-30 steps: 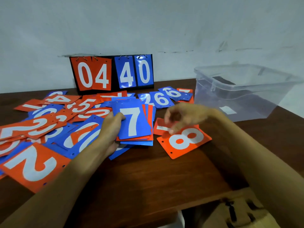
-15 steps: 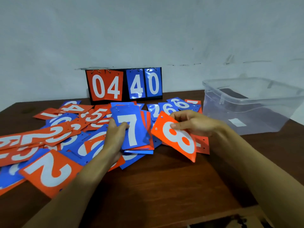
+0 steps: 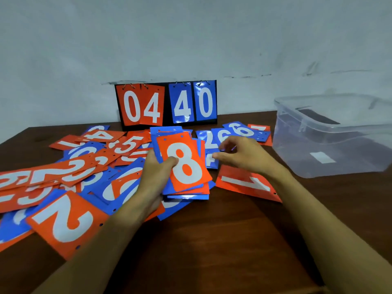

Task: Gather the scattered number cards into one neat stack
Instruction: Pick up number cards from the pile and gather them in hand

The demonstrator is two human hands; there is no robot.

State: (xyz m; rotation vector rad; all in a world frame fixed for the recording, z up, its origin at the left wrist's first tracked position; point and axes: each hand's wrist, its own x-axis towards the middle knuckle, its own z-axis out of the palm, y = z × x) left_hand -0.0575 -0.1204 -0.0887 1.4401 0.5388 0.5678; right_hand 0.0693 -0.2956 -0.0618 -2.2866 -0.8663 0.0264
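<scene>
Left hand [image 3: 156, 175]: grips the stack [image 3: 186, 187], orange 8 [image 3: 184, 162] on top.
Right hand [image 3: 244, 154]: fingers loosely curled, holding nothing.
Tub [image 3: 331, 149]: clear; contents unclear.

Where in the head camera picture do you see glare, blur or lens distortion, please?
Head view: glare streaks the glossy blue scoreboard cards; the orange 2 card at lower left is soft and stretched by the wide lens; the orange 8 card is sharp.
</scene>
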